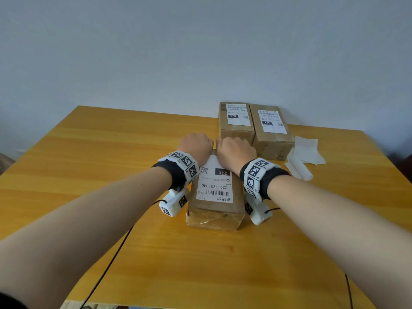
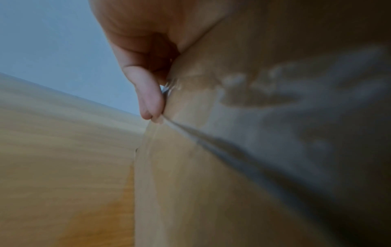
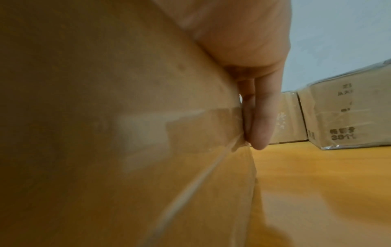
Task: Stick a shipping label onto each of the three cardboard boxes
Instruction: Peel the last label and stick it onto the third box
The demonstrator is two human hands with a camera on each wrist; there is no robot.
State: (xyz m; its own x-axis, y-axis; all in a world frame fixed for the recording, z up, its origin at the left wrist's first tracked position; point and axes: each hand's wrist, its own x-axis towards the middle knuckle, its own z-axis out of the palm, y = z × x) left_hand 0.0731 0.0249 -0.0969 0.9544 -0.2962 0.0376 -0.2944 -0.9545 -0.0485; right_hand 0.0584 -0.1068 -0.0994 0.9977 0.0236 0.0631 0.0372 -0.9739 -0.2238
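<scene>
A taped cardboard box [image 1: 214,217] lies in the middle of the wooden table [image 1: 111,152], with a white shipping label [image 1: 215,186] marked 220 stuck on its top. My left hand [image 1: 196,146] and right hand [image 1: 234,150] rest side by side on the box's far end. Both hands bend their fingers down over the far edge. In the left wrist view the fingers [image 2: 150,97] lie against the box's [image 2: 211,183] end face. In the right wrist view the fingers [image 3: 262,120] do the same on the box [image 3: 127,117]. The thumbs are hidden.
Two more cardboard boxes [image 1: 236,134] [image 1: 273,143] stand side by side at the back right, each with a white label [image 1: 237,114] [image 1: 271,121] on top. Loose white backing sheets [image 1: 304,152] lie to their right. Black cables trail off the table's front edge.
</scene>
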